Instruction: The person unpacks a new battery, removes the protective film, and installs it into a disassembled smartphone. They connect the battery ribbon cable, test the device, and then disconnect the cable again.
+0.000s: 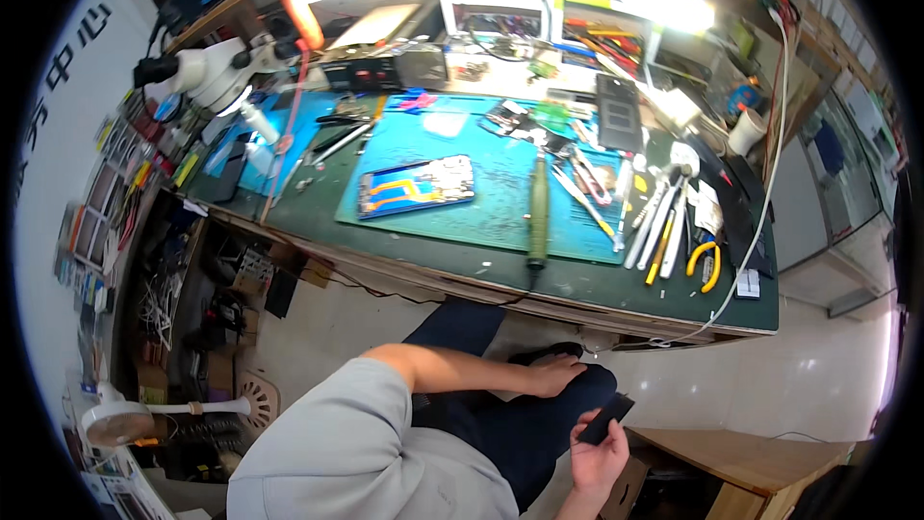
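My left hand [555, 376] lies on my leg near the knee, its fingers resting there with nothing in them. Low at the right, my right hand [597, 457] grips a black flat rectangular piece [608, 418] between thumb and fingers; its exact kind is unclear. Both hands are off the workbench. On the teal work mat [385, 154] lies an opened phone [416, 186], its inside facing up with orange ribbon strips. To its right a green-handled tool [538, 212] lies with its cord over the bench edge.
A microscope [212, 72] stands at the bench's left. Several tweezers and pen-like tools, plus yellow-handled pliers [710, 265], lie at the right. A white cable [772, 164] hangs across the right end. A wooden cabinet [751, 457] stands beside my right hand. A fan [117, 422] is at lower left.
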Available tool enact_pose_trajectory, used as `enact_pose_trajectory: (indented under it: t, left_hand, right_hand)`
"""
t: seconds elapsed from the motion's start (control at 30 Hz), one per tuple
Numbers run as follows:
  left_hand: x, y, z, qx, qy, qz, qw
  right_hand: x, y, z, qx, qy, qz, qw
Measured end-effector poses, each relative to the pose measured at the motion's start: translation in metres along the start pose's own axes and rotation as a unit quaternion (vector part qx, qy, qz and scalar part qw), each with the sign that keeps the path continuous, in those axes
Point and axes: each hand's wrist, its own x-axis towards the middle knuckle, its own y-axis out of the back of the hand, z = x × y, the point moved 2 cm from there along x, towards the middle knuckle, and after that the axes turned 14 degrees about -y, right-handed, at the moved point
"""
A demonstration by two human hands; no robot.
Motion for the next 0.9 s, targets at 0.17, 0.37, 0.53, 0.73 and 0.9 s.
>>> enact_pose_trajectory:
  t: [0.17,0.37,0.53,0.73,0.9]
  left_hand:
    - [-0.063,0.124,0.091,-0.136,-0.064,-0.163,0.975]
    - [-0.139,0.367,0.121,0.223,-0.164,0.25,0.928]
    - [-0.159,0.471,0.05,0.27,0.076,0.17,0.945]
    - [-0.146,0.478,0.036,0.314,0.062,0.064,0.945]
    - [-0.125,0.503,0.037,0.21,0.081,-0.026,0.974]
  right_hand:
    - [0.005,-0.074,0.023,-0.107,-0.047,-0.111,0.987]
    - [0.005,-0.143,0.046,-0.151,-0.054,-0.143,0.977]
    - [0.032,-0.173,0.068,-0.29,-0.014,-0.105,0.951]
    - [0.062,-0.207,0.08,-0.482,0.07,-0.109,0.867]
    - [0.064,-0.226,0.105,-0.576,0.186,-0.066,0.793]
